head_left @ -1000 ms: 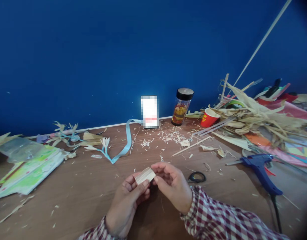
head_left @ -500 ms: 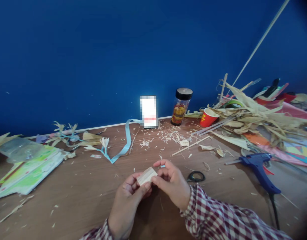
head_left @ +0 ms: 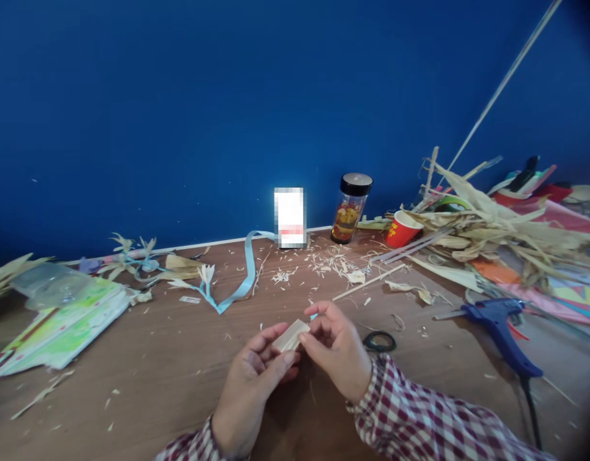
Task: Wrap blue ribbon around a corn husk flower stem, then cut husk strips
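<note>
A small pale strip of dried husk (head_left: 291, 335) is pinched between both my hands above the brown table (head_left: 170, 358). My left hand (head_left: 251, 384) grips its lower left end with thumb and fingers closed. At the right end, my right hand (head_left: 337, 349) holds it with fingers curled round. Both wrists wear red and white checked sleeves. A bit of light blue shows just behind my right fingers.
Black scissors handles (head_left: 379, 341) lie right of my hands. A blue glue gun (head_left: 499, 323) lies further right. A heap of dried husks (head_left: 491, 230), a red cup (head_left: 400, 228) and a jar (head_left: 350, 208) stand at the back. Blue ribbon (head_left: 244, 275) and green paper (head_left: 59, 320) lie left.
The husk piece has turned more edge-on between my fingers. My hands shifted slightly, and the camera moved a little.
</note>
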The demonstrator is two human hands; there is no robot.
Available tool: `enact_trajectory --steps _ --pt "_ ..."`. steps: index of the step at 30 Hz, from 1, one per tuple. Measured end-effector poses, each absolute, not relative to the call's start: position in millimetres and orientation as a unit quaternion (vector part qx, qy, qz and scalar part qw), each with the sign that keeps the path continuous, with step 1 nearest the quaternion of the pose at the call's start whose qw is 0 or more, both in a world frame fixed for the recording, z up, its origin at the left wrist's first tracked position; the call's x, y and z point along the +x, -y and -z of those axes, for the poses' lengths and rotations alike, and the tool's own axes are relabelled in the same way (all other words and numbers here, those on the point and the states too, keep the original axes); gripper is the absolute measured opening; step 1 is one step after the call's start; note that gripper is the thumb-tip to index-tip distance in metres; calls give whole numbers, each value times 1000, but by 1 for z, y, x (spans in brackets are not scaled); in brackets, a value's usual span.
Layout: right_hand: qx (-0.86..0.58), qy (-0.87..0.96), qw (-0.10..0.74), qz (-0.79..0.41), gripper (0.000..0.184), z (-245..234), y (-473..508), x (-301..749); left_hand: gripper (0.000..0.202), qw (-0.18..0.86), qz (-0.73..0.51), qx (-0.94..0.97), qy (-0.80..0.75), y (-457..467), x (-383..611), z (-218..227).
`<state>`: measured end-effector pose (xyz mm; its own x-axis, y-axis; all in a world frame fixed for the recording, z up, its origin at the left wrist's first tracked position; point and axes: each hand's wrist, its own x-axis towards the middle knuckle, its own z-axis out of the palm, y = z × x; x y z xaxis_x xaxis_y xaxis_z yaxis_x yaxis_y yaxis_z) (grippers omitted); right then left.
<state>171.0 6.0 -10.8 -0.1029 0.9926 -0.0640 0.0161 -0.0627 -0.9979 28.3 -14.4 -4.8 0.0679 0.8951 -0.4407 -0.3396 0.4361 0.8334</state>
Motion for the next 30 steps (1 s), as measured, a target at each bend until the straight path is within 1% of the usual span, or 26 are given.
enact_trajectory --steps 2,5,9,12,17,23,25,30 --pt "-492 527 449 -528 26 11 -4 171 40 676 -448 277 -515 14 27 7" --pt "-486 516 443 -550 27 13 -4 170 34 678 -444 283 -513 12 24 13" --pt "-481 511 441 -560 24 13 -5 171 32 667 -423 339 -511 8 18 19" --pt "-487 564 432 -508 22 11 -5 172 31 638 -400 403 -520 7 16 19" --pt "-490 653 408 -409 21 9 -2 173 21 577 -398 498 -511 10 20 15" --pt "-486 676 401 -383 24 10 1 171 21 590 -399 490 -503 11 20 13" --pt "-482 662 406 -406 25 9 1 170 23 586 -405 487 -506 12 19 12" --pt "-446 579 412 -544 31 11 -2 169 29 579 -429 464 -515 13 19 9"
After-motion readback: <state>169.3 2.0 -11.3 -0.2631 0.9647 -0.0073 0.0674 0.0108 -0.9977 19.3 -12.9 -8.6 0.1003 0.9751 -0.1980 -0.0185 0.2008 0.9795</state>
